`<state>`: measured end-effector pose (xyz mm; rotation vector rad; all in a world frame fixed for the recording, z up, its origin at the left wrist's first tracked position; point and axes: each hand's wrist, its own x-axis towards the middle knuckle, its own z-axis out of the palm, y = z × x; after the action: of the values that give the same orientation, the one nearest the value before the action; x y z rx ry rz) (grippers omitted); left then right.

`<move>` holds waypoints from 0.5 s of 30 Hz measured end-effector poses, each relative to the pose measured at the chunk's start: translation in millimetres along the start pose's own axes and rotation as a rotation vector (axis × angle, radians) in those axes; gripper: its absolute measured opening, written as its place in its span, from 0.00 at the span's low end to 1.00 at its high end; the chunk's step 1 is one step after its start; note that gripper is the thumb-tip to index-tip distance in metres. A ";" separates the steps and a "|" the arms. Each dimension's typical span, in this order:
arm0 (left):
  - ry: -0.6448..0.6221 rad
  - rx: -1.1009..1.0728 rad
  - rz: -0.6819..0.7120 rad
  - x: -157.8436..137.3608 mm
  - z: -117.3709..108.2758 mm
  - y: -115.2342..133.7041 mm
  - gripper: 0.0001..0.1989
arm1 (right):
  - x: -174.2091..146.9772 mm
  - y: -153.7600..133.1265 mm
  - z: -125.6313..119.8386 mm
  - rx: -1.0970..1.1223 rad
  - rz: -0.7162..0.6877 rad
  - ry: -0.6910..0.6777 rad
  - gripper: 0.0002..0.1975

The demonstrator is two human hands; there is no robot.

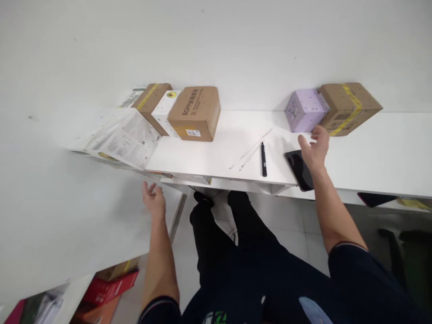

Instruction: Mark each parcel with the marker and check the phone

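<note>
The clearest writing is "BOPP" with Chinese characters on a brown carton (195, 108) at the left of the desk (232, 155); its front bears a white label (193, 132) with a barcode and digits too small to read surely. Beside it stand one white box (164, 110) with a round yellow sticker (172, 94) and one yellow-taped carton (151, 100). A printed packet (131, 137), its text illegible, leans at the desk's left end.

To the right are one lilac box (305, 110) and a second yellow-taped carton (354, 108), which the lilac box partly hides: three brown cartons altogether. One black pen (263, 159) and one dark phone (300, 168) lie in front.

The right hand (316, 146), fingers apart and holding nothing, covers part of the phone, near the lilac box; I cannot tell whether it touches either. The left hand (154, 198), also loosely spread and bare, is below the packet.
</note>
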<state>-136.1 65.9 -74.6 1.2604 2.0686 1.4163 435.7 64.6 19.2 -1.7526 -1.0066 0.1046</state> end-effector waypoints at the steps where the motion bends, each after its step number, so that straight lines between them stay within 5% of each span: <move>1: 0.007 -0.025 -0.049 -24.0 6.0 -7.2 0.38 | 18.8 1.6 5.2 -0.075 -0.040 0.017 0.35; 3: -0.050 -0.175 -0.234 -72.1 16.7 -19.0 0.37 | 51.5 1.7 17.9 -0.177 -0.037 0.013 0.41; 7: -0.092 -0.199 -0.321 -142.4 25.0 -27.9 0.34 | 88.2 -4.8 43.3 -0.178 0.158 0.048 0.55; 11: -0.107 -0.205 -0.339 -161.7 17.0 -25.8 0.28 | 95.6 -4.5 57.5 -0.043 0.362 0.125 0.58; 15: -0.116 -0.206 -0.332 -158.7 9.3 -21.5 0.25 | 92.9 2.5 68.8 -0.188 0.310 0.127 0.57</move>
<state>-52.5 -59.8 -128.9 0.8500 1.8916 1.3293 461.5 177.2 22.8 -2.0524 -0.6646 0.0953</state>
